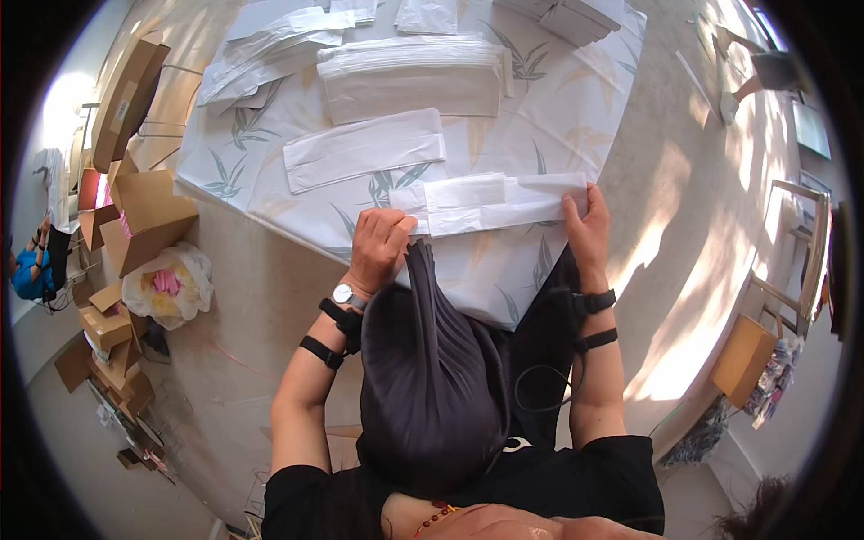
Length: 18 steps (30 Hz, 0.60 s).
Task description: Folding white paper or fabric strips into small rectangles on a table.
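A long folded strip of thin white paper (468,202) lies flat near the table's front edge. At its left end, the fingers of my left hand (382,241) are curled and closed on the paper. My right hand (587,232) pinches the right end between thumb and fingers. Just beyond the strip lies another folded white sheet (364,150). Farther back sits a thick stack of folded white paper (409,90). Dark pleated cloth (432,360) hangs below my hands, its narrow top close to my left hand.
A patterned white tablecloth (490,270) covers the table. More white papers (270,58) lie at its far left, and a white box (580,18) stands far right. Cardboard boxes (148,216) and a filled white plastic bag (166,286) are on the left. A carton (742,360) is at right.
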Each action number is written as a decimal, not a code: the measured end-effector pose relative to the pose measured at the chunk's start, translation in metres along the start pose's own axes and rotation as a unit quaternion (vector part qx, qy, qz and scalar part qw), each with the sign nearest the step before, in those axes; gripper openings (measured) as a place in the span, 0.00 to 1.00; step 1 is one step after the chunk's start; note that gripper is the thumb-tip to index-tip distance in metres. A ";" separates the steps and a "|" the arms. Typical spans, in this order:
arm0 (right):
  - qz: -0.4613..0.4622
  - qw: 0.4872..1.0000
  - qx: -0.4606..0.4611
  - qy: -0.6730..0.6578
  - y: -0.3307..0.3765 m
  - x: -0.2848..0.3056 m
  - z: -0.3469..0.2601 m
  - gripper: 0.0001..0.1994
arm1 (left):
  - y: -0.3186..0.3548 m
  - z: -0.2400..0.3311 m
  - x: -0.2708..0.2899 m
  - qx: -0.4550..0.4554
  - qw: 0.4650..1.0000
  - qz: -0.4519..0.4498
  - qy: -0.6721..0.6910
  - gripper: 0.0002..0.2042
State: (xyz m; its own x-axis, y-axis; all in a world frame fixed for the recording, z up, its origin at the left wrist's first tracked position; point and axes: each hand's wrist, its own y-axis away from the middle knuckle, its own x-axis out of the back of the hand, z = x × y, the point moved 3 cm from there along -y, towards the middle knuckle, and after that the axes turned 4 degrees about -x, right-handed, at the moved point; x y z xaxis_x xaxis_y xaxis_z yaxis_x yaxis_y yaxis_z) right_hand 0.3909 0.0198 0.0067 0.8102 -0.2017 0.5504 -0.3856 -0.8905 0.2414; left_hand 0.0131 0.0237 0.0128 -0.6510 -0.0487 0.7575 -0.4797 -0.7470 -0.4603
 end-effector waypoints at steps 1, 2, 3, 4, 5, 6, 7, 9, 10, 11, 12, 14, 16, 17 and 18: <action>0.014 1.000 0.017 0.005 0.001 -0.001 -0.001 0.22 | -0.001 0.000 0.001 0.000 1.000 0.000 0.000 0.21; 0.029 0.999 0.033 0.010 0.001 -0.002 -0.002 0.21 | -0.001 0.001 0.001 0.001 1.000 0.001 0.000 0.21; 0.048 0.998 0.043 0.028 0.003 -0.004 -0.006 0.22 | -0.001 0.001 0.002 0.000 1.000 0.000 -0.002 0.21; 0.067 0.995 0.054 0.046 0.006 -0.005 -0.011 0.22 | -0.001 0.000 0.002 0.000 1.000 -0.001 -0.003 0.21; 0.086 0.992 0.064 0.065 0.009 -0.006 -0.015 0.23 | -0.001 0.000 0.003 -0.001 1.000 -0.001 -0.004 0.21; 0.118 0.976 0.123 0.135 0.012 -0.007 -0.029 0.23 | 0.000 0.001 0.004 0.001 1.000 0.000 -0.005 0.21; 0.150 0.950 0.179 0.206 0.016 -0.006 -0.047 0.22 | 0.000 0.002 0.004 0.003 1.000 0.000 -0.003 0.21; 0.163 0.924 0.247 0.242 0.024 -0.013 -0.069 0.21 | -0.002 0.003 0.004 0.004 1.000 0.002 -0.003 0.21; 0.145 0.932 0.258 0.208 0.026 -0.019 -0.076 0.20 | -0.003 0.003 0.003 0.003 1.000 0.003 -0.004 0.21; 0.127 0.939 0.269 0.173 0.030 -0.028 -0.083 0.20 | -0.003 0.003 0.002 0.002 1.000 0.003 -0.005 0.20; 0.047 0.966 0.231 0.108 0.035 -0.041 -0.090 0.17 | -0.002 0.002 0.001 0.002 1.000 0.002 -0.005 0.20; -0.081 0.981 0.177 0.005 0.051 -0.073 -0.105 0.13 | -0.002 0.001 0.000 -0.001 1.000 0.001 -0.006 0.20; -0.126 0.970 0.206 -0.010 0.061 -0.101 -0.111 0.12 | -0.002 0.001 0.000 -0.001 1.000 0.002 -0.009 0.20; -0.120 0.961 0.248 0.013 0.063 -0.113 -0.107 0.12 | -0.002 0.001 0.000 -0.002 1.000 0.003 -0.010 0.20; -0.127 0.961 0.246 0.018 0.064 -0.123 -0.104 0.10 | -0.001 0.001 0.000 0.002 1.000 0.002 -0.009 0.20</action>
State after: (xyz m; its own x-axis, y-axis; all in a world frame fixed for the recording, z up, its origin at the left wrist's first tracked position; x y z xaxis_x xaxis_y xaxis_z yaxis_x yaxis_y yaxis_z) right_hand 0.2207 0.0298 0.0376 0.8320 0.0540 0.5522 0.0847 -0.9960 -0.0302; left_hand 0.0143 0.0237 0.0134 -0.6425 -0.0629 0.7637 -0.4754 -0.7489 -0.4616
